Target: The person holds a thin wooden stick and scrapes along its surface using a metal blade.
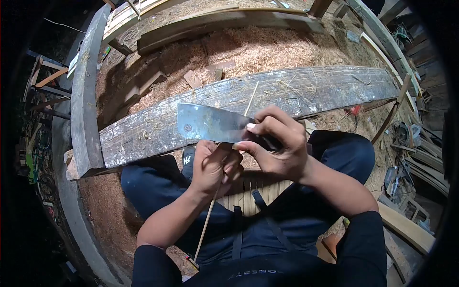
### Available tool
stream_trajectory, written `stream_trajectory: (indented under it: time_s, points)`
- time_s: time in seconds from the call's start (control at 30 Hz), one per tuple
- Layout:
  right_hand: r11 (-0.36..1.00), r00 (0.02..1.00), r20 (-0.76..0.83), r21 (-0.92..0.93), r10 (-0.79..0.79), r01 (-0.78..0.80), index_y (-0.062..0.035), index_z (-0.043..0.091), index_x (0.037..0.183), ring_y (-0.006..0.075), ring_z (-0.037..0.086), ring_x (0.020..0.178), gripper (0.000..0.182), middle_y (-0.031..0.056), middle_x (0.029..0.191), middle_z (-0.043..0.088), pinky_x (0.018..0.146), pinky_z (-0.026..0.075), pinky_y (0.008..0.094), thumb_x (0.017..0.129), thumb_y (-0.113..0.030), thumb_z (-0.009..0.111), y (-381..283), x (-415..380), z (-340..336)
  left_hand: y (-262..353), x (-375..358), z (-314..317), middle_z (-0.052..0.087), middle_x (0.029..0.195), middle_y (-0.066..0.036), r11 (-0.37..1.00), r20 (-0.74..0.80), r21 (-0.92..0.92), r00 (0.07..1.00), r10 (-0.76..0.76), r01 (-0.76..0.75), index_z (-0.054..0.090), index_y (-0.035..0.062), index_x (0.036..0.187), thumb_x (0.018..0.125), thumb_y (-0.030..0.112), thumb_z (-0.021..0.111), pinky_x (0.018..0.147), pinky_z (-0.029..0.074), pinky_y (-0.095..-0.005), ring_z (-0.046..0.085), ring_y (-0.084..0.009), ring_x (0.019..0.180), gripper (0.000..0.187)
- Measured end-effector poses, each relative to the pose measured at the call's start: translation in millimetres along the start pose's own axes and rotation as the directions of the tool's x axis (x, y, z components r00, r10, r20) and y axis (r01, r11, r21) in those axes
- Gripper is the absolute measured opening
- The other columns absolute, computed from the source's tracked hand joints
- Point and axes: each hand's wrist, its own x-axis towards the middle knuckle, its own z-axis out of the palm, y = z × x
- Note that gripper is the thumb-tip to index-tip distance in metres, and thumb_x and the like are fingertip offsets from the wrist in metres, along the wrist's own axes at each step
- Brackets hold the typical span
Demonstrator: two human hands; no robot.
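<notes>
My right hand (282,146) is closed around a broad cleaver (210,123), its wide metal blade pointing left. The thumb and forefinger pinch near the back of the blade, and the handle is mostly hidden in the palm. Just below the blade, my left hand (213,167) is wrapped round a thin pale bamboo strip (206,222). One end of the strip slants down toward my lap, while the other rises past the blade and shows above it. The blade's lower edge overlaps the strip right at the left fingertips.
A weathered plank (158,122) spans in front of my knees, with thin slivers on top. Wood shavings (267,48) cover the ground beyond it. A thick beam (88,91) stands at left, and wooden strips (425,162) are heaped at right. Beneath me is a slatted seat (246,193).
</notes>
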Motion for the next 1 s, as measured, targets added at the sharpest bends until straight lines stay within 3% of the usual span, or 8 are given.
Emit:
stream_trajectory:
  time_s: [0.13,0.17,0.2,0.23,0.27,0.43,0.73,1.0]
  points:
    - [0.999,0.996,-0.083,-0.005,-0.036,0.036,0.0020,0.061,0.082,0.0205,0.061,0.064,0.026,0.0113,0.082,0.060,0.054,0.048,0.0302,0.075,-0.007,0.085,1.0,4.2,2.4,3.7,1.1,8.9,0.039,0.050,0.001,0.999,0.034,-0.025,0.999,0.021,-0.020,0.059,0.0042,0.104,0.104,0.017,0.051,0.034,0.027,-0.0238,0.032,-0.0071,0.033,0.015]
    - [0.988,0.993,-0.082,-0.141,-0.081,0.069,0.0033,0.060,0.082,0.0173,0.066,0.073,0.026,0.0150,0.090,0.064,0.060,0.052,0.0276,0.073,0.000,0.084,12.6,8.6,-5.1,7.9,-2.4,15.7,0.038,0.050,0.002,1.000,0.009,-0.005,1.000,0.005,-0.005,0.057,0.0038,0.114,0.104,0.017,0.051,0.034,0.026,-0.0239,0.031,-0.0070,0.033,0.018]
    - [0.990,0.979,-0.158,-0.025,0.131,-0.137,0.0021,0.060,0.081,0.0170,0.066,0.073,0.025,0.0140,0.088,0.065,0.059,0.051,0.0273,0.074,0.000,0.084,17.5,11.0,-9.6,10.9,-5.6,21.0,0.037,0.050,0.002,1.000,-0.015,0.014,1.000,-0.011,0.011,0.056,0.0035,0.125,0.104,0.016,0.050,0.034,0.025,-0.0241,0.031,-0.0068,0.033,0.024]
    - [0.999,0.991,-0.131,-0.035,0.029,-0.033,0.0020,0.060,0.082,0.0183,0.065,0.071,0.026,0.0137,0.086,0.064,0.058,0.051,0.0297,0.075,-0.004,0.085,15.8,9.8,-9.5,9.3,-7.9,18.8,0.036,0.050,0.002,0.998,0.008,0.062,1.000,-0.007,0.006,0.048,0.0046,0.138,0.105,0.017,0.050,0.034,0.026,-0.0239,0.029,-0.0064,0.034,0.036]
    - [0.996,0.992,-0.099,-0.045,-0.077,0.073,0.0019,0.061,0.083,0.0196,0.064,0.068,0.027,0.0135,0.084,0.063,0.057,0.051,0.0321,0.075,-0.007,0.085,9.9,9.5,-8.2,5.7,-7.9,16.4,0.037,0.051,0.002,1.000,-0.020,0.030,1.000,-0.002,0.002,0.051,0.0046,0.133,0.105,0.016,0.050,0.034,0.026,-0.0238,0.029,-0.0061,0.034,0.030]
    - [0.998,0.994,-0.104,-0.040,0.047,-0.051,0.0029,0.063,0.083,0.0204,0.064,0.069,0.028,0.0141,0.086,0.062,0.058,0.051,0.0299,0.074,-0.008,0.086,6.3,5.1,-6.7,9.4,-6.2,15.1,0.039,0.051,0.001,0.999,-0.003,-0.041,1.000,-0.005,0.005,0.058,0.0053,0.119,0.104,0.019,0.054,0.036,0.028,-0.0229,0.031,-0.0068,0.036,0.021]
    - [0.996,0.992,-0.091,-0.029,-0.092,0.090,0.0021,0.064,0.085,0.0220,0.067,0.066,0.025,0.0128,0.086,0.061,0.056,0.054,0.0321,0.075,-0.008,0.085,-3.5,3.2,1.7,5.6,-6.8,7.4,0.038,0.050,0.001,0.998,0.009,0.062,1.000,-0.010,0.009,0.054,0.0023,0.094,0.103,0.015,0.048,0.034,0.026,-0.0239,0.030,-0.0071,0.034,0.017]
    - [0.988,0.988,-0.103,-0.092,0.114,-0.123,0.0003,0.062,0.083,0.0185,0.065,0.066,0.025,0.0102,0.083,0.061,0.054,0.051,0.0314,0.076,-0.009,0.085,18.6,10.4,-15.1,12.7,-4.4,21.2,0.035,0.051,0.003,0.999,-0.010,0.046,1.000,-0.027,0.028,0.055,0.0065,0.110,0.105,0.014,0.048,0.034,0.024,-0.0219,0.028,-0.0055,0.035,0.012]
